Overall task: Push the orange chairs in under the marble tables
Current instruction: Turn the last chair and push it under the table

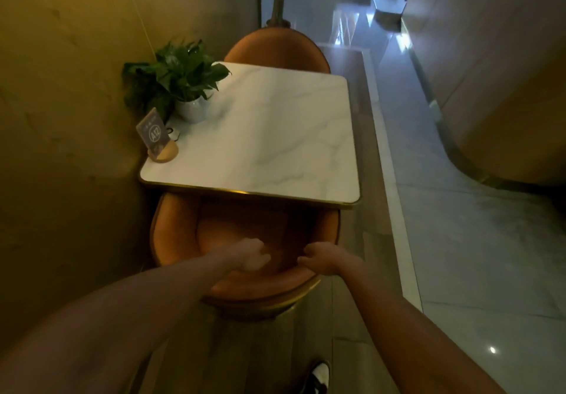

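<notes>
A square white marble table (275, 136) with a gold rim stands against the left wall. An orange tub chair (180, 234) sits at its near side, the front of its seat under the table edge. My left hand (249, 256) and my right hand (324, 259) both grip the top of this chair's curved backrest, fingers curled over it. A second orange chair (275, 49) stands at the table's far side, its backrest showing beyond the tabletop.
A potted green plant (180, 78) and a table-number sign marked A12 (156, 136) stand on the table's left part. A wall runs along the left. A glossy tiled aisle (459, 240) runs along the right, beside a curved wall. A shoe (317, 377) shows below.
</notes>
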